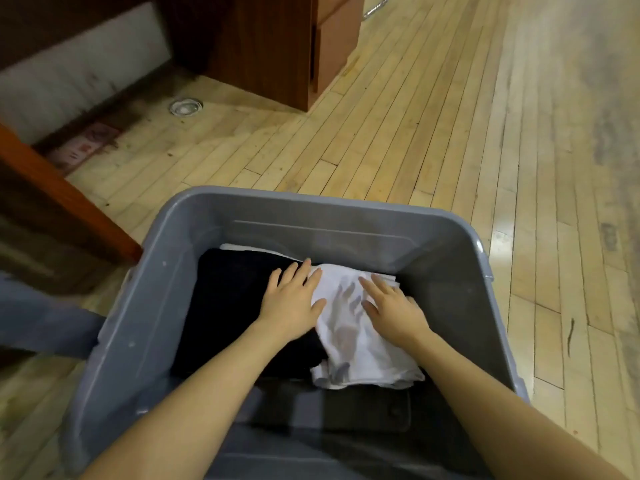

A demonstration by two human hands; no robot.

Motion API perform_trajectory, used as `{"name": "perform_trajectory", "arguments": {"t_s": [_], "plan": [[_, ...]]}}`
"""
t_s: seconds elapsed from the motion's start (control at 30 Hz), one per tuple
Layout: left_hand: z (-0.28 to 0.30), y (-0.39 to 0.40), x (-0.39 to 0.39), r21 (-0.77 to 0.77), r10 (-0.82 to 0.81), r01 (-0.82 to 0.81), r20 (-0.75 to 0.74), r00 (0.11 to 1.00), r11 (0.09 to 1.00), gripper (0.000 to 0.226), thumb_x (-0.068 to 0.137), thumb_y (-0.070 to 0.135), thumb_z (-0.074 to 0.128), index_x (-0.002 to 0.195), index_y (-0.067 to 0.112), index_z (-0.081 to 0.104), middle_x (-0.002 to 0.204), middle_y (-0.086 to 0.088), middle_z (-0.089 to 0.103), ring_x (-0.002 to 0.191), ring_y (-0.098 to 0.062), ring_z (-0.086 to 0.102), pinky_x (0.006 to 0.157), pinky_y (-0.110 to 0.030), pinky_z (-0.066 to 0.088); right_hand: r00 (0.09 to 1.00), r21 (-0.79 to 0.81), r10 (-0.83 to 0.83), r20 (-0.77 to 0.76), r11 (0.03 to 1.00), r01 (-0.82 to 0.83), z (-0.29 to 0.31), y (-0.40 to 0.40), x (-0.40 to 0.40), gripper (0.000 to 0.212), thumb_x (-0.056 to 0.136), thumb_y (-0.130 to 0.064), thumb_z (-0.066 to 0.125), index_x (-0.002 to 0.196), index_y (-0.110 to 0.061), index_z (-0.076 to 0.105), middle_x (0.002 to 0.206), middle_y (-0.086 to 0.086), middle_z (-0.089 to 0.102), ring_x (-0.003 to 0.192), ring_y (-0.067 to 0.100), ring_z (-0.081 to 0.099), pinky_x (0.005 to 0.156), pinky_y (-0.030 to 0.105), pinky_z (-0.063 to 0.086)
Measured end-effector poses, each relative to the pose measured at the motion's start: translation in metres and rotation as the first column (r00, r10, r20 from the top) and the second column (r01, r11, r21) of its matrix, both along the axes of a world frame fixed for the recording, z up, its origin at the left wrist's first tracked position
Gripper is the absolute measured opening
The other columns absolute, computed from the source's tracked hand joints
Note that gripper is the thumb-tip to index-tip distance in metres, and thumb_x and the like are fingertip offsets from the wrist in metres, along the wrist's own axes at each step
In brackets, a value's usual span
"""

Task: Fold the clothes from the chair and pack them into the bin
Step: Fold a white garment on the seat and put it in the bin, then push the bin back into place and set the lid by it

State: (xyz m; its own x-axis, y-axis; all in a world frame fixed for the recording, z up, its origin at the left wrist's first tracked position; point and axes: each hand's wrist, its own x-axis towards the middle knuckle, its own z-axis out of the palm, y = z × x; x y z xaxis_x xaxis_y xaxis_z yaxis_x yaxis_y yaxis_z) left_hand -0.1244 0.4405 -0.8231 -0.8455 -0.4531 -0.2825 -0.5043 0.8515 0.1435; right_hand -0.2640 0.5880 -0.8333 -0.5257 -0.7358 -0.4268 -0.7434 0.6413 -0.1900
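Two bare forearms are seen, entering from the near edge. No sleeve is seen on either arm as far as the frame edge. The left hand (292, 299) and right hand (393, 306) are ungloved; no ring, watch or band can be made out. Short, unpainted nails are seen on the fingers (304, 270).

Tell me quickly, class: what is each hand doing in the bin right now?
Left hand: open, fingers straight, pressing flat where the black garment meets the white garment.
Right hand: open, pressing flat on the white garment.
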Motion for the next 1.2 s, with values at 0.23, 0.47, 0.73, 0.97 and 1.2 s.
{"name": "perform_trajectory", "arguments": {"t_s": [0.23,0.47,0.73,0.97,1.2], "plan": [[0.110,-0.011,0.039,-0.099,0.070,-0.092,-0.210,0.975,0.991,0.056,0.100,0.042,0.029,0.150,0.020,0.016,0.159,-0.001,0.011,0.144,-0.019,0.012,0.115,-0.038,0.009,0.979,-0.195,0.107,-0.173,0.971,-0.140,0.121,-0.019,0.022,0.048,0.102,-0.036,0.031,0.149,-0.028,0.025,0.152,-0.005,0.031,0.135,0.022,0.035,0.106,0.042,0.035],[0.152,0.011,0.123,-0.088,0.179,-0.207,-0.260,0.949,0.974,0.053,0.100,0.042,0.031,0.149,0.022,0.024,0.158,0.000,0.015,0.144,-0.019,0.012,0.115,-0.037,0.010,0.939,-0.225,0.275,-0.205,0.921,-0.319,0.173,-0.011,0.090,0.045,0.102,-0.041,0.030,0.146,-0.031,0.031,0.148,-0.009,0.038,0.130,0.019,0.040,0.104,0.036,0.031],[0.094,0.030,0.243,0.005,0.433,-0.434,-0.043,0.900,0.901,0.060,0.099,0.049,0.026,0.151,0.020,0.017,0.159,-0.005,-0.008,0.146,-0.024,-0.006,0.116,-0.043,0.008,0.841,-0.193,0.516,-0.162,0.819,-0.540,0.124,-0.020,0.175,0.081,0.081,-0.075,0.003,0.146,-0.035,0.031,0.146,-0.012,0.042,0.130,0.014,0.041,0.101,0.031,0.028],[0.061,0.018,0.250,-0.117,0.304,-0.317,-0.120,0.945,0.941,0.082,0.076,0.051,-0.020,0.150,0.021,-0.002,0.150,-0.012,-0.028,0.137,-0.023,-0.028,0.112,-0.040,-0.016,0.691,-0.146,0.722,-0.018,0.682,-0.716,0.090,-0.027,0.204,0.070,0.085,-0.068,0.006,0.146,-0.041,0.027,0.149,-0.015,0.037,0.135,0.007,0.032,0.100,0.035,0.019],[0.054,-0.025,0.223,-0.172,0.238,-0.266,-0.169,0.957,0.948,0.057,0.098,0.045,0.007,0.151,0.025,0.000,0.157,-0.015,-0.013,0.145,-0.027,-0.013,0.118,-0.043,-0.006,0.726,-0.225,0.687,0.028,0.712,-0.665,0.086,-0.019,0.187,0.058,0.092,-0.065,0.008,0.146,-0.045,0.017,0.145,-0.016,0.041,0.128,0.003,0.039,0.100,0.027,0.022]]}}
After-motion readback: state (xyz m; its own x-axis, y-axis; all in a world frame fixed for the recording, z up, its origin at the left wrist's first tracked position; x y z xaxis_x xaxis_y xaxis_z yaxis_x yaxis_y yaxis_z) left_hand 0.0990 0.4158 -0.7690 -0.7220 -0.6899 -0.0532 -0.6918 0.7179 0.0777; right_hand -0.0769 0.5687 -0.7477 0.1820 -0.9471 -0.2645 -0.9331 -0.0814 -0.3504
